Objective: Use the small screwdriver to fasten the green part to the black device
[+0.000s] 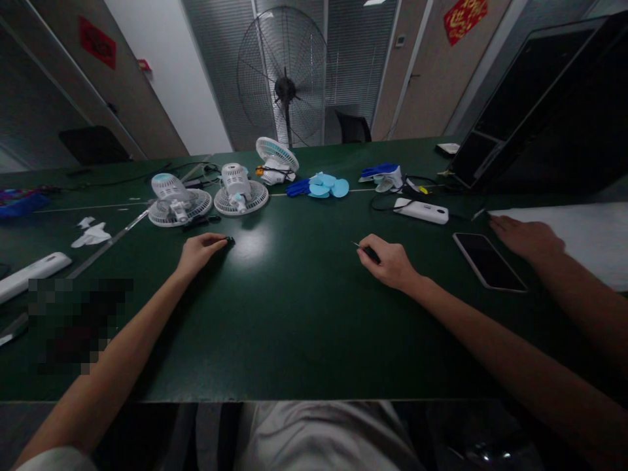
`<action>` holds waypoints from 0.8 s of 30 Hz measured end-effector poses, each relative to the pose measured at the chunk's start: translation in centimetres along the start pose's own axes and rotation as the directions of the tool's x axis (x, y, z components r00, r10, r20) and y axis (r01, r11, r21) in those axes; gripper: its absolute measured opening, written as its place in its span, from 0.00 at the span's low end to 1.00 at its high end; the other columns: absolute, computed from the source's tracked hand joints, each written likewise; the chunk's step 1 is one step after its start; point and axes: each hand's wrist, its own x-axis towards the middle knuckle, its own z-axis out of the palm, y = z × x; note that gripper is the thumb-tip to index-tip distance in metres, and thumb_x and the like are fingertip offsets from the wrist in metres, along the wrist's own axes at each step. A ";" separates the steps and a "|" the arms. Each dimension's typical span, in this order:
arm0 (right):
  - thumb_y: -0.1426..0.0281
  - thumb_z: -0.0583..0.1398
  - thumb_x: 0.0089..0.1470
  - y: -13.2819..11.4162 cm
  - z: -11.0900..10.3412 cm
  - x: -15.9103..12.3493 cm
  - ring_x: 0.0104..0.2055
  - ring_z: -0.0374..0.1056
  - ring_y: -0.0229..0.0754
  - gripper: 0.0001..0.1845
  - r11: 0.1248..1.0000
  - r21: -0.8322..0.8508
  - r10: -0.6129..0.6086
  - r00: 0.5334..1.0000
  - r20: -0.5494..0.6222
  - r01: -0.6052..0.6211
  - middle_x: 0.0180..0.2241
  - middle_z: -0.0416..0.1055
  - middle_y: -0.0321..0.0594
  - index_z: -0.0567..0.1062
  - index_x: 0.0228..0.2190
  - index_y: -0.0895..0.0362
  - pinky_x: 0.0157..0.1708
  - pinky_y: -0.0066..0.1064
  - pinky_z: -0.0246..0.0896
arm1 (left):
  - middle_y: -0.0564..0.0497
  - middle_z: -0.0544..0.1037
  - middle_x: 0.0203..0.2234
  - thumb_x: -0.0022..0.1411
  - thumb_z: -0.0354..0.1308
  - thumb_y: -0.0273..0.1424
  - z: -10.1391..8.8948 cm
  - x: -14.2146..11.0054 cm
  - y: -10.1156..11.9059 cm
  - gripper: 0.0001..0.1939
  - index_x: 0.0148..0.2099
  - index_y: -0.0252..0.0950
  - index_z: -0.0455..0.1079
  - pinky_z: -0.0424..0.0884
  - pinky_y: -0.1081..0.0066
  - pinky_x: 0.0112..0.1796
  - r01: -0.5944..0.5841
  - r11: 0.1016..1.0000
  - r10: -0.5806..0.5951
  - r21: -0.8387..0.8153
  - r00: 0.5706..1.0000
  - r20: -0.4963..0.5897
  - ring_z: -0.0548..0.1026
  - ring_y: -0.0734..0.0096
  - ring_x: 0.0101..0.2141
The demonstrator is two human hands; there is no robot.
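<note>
My left hand (196, 255) rests low over the green table on the left, thumb and fingers pinched on a small black piece (230, 241) too small to name. To the right of the middle, my right hand (390, 265) is closed around a small screwdriver (371, 254). Its dark handle lies in the palm and its thin metal shaft points left. Beyond my left hand, two small white fans (179, 206) (240, 196) lie with their round cages down on the table.
A third white fan (277, 160) leans behind. Light blue fan blades (328, 186), blue-and-white gloves (383, 175) and a white power strip (420, 210) lie across the back. At right are a phone (489, 261) and another person's hand (530, 237) by white paper (593, 239).
</note>
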 end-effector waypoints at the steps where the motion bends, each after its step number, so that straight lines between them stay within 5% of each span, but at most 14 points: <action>1: 0.61 0.55 0.68 -0.1 0.0 0.1 0.30 0.69 0.40 0.12 1.000 -0.015 0.027 0.999 0.023 -0.027 0.37 0.75 0.41 0.72 0.43 0.56 0.30 0.33 0.60 | 0.43 0.84 0.43 0.51 0.66 0.52 0.2 0.0 0.4 0.31 0.50 0.35 0.79 0.73 0.62 0.45 0.020 0.998 -0.018 -0.055 0.999 0.028 0.80 0.52 0.44; 7: 0.56 0.57 0.68 -1.6 0.3 0.2 0.32 0.71 0.41 0.16 0.994 0.009 0.110 0.984 0.139 -0.112 0.36 0.77 0.39 0.75 0.47 0.54 0.32 0.32 0.61 | 0.45 0.83 0.39 0.52 0.69 0.48 5.3 -3.1 6.4 0.23 0.44 0.38 0.80 0.73 0.62 0.40 -0.071 0.981 0.116 -0.183 0.962 0.246 0.79 0.56 0.39; 11: 0.59 0.55 0.69 -3.5 0.6 -0.4 0.31 0.71 0.39 0.15 0.993 0.105 0.022 0.976 0.215 -0.045 0.37 0.78 0.39 0.75 0.47 0.54 0.32 0.31 0.61 | 0.49 0.81 0.35 0.62 0.64 0.43 10.0 -7.7 12.2 0.16 0.47 0.39 0.80 0.71 0.67 0.36 -0.253 0.940 0.332 -0.227 0.830 0.447 0.76 0.65 0.35; 14: 0.63 0.56 0.68 -4.6 0.4 -0.8 0.33 0.72 0.39 0.13 0.980 0.183 -0.121 0.966 0.230 0.079 0.38 0.79 0.39 0.76 0.46 0.54 0.35 0.31 0.61 | 0.49 0.80 0.39 0.66 0.61 0.39 11.9 -10.6 15.0 0.13 0.49 0.39 0.78 0.71 0.68 0.39 -0.359 0.878 0.475 -0.318 0.740 0.476 0.75 0.67 0.38; 17: 0.65 0.57 0.66 -4.8 0.2 -0.9 0.32 0.71 0.39 0.11 0.965 0.216 -0.200 0.949 0.245 0.147 0.36 0.79 0.38 0.77 0.44 0.54 0.34 0.31 0.60 | 0.49 0.79 0.42 0.68 0.60 0.36 12.3 -11.8 15.6 0.11 0.50 0.40 0.77 0.70 0.67 0.42 -0.439 0.837 0.547 -0.328 0.709 0.446 0.75 0.66 0.41; 24: 0.66 0.57 0.66 -4.3 0.2 -0.7 0.29 0.69 0.37 0.11 0.962 0.217 -0.225 0.932 0.283 0.166 0.33 0.78 0.37 0.78 0.45 0.54 0.31 0.30 0.59 | 0.49 0.78 0.42 0.67 0.61 0.34 12.2 -11.6 14.6 0.11 0.51 0.40 0.76 0.71 0.64 0.42 -0.455 0.830 0.556 -0.322 0.714 0.425 0.75 0.65 0.41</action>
